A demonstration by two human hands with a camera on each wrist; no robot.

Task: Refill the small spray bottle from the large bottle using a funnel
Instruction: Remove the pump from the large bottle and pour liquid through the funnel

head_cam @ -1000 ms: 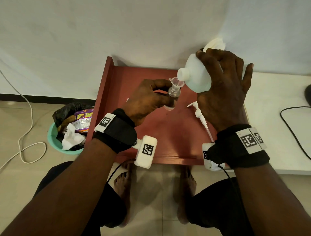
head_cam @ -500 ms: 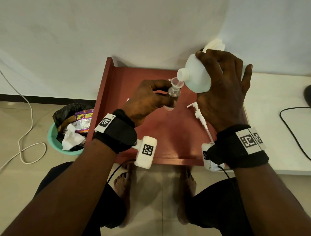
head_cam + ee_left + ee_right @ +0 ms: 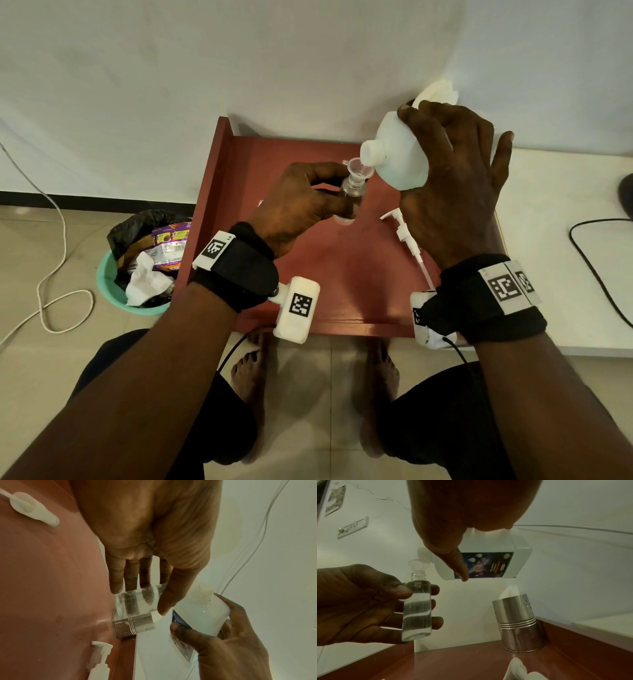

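Pouring step in hand, judged near its end. Nearest the body on the red worktop [image 3: 342, 274], a white pump head [image 3: 406, 236] is laid flat, tube pointing toward the near edge, and a second white dispenser part [image 3: 32, 509] is seen in the left wrist view.

Above mid-worktop, the small spray bottle [image 3: 418, 609] is gripped upright by the left hand [image 3: 298, 205], fingers and thumb curled round its clear body, base lifted off the surface. Clear liquid is seen up to about the shoulder. A small clear funnel [image 3: 418, 564] is seated in its threaded neck.

Just right of it, the large bottle [image 3: 399, 154] is clasped by the right hand [image 3: 455, 185], fingers wrapped over its white body, tipped steeply with the open mouth at the funnel rim. No stream can be made out.

Farther back by the wall, a steel cup [image 3: 518, 623] with white tissue is stood in the worktop corner.

For a clean finish, the tilt should be eased back slowly, since little headroom seems left and overflow at the funnel is the risk. The small bottle should be kept vertical and the large mouth held over the funnel centre until dripping stops. Droplets are already seen on the worktop, so slip should be guarded against.
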